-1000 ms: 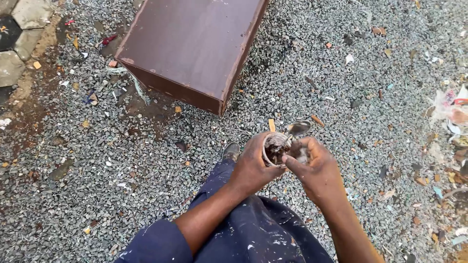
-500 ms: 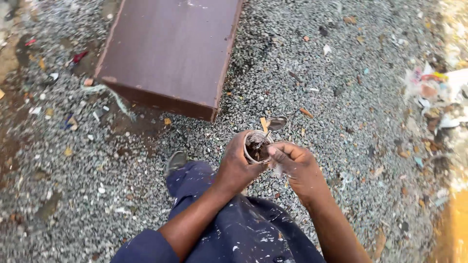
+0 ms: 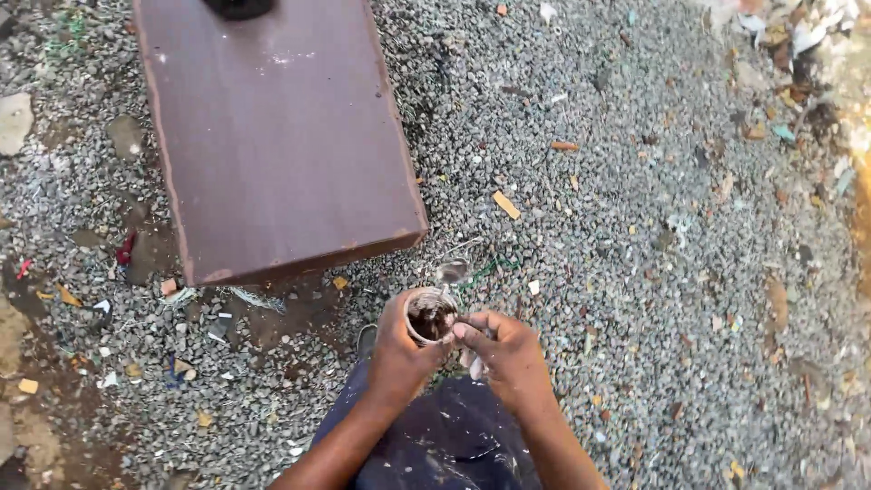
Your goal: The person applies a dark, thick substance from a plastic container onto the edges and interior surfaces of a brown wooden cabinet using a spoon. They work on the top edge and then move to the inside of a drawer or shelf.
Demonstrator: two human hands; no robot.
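Two hands meet over one small round tin (image 3: 431,316) of dark brown stuff, held low in front of the person's knees. The left hand (image 3: 396,352) wraps round the tin's side, fingers closed firmly about it. The right hand (image 3: 508,352) has its fingers pinched together at the rim, gripping something pale, perhaps a rag, whose end hangs below the palm; exactly what it is cannot be told.

Compared with half a second ago, the tin and both hands sit in much the same grip, but the view has tilted up and forward, so the long brown board (image 3: 272,145) now fills more of the upper left. The hands look busy with the tin's contents rather than the board.

Dark blue trousers (image 3: 445,445), flecked with pale spatter, show beneath the wrists. All around is grey gravel ground (image 3: 635,272), outdoors, scattered with wood chips, scraps and litter, with bare earth (image 3: 18,363) along the left edge.
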